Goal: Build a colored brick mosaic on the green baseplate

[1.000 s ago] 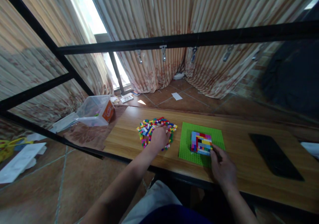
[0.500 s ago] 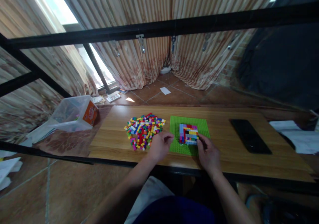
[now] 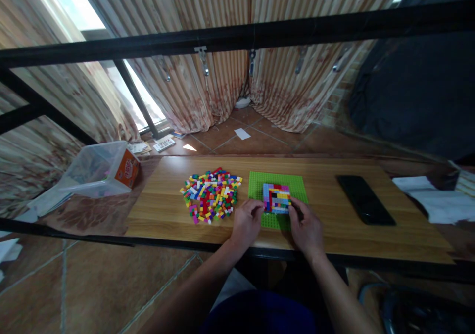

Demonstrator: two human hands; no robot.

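Note:
A block built from toy bricks (image 3: 276,199) in many colours sits on a green studded baseplate (image 3: 256,178). At its lower left corner is my left hand (image 3: 248,222), with thumb and fingertips pinched together; whatever they hold is too small to make out. My right hand (image 3: 307,226) is curled against the block's right edge, thumb and fingers holding it there. Left of the baseplate lies a pile of loose toy bricks (image 3: 211,195) in mixed colours.
The wooden table (image 3: 156,215) also bears a black phone-like slab (image 3: 365,200) at the right. A clear plastic bin (image 3: 96,168) with an orange label stands beyond the table's left end. White papers (image 3: 423,195) lie past the right end. A black metal bar (image 3: 230,37) crosses in front of the curtains.
My left hand has moved right, from between the brick pile and the baseplate to the block's lower left corner. My right hand stays at the block's right edge. The view has shifted slightly.

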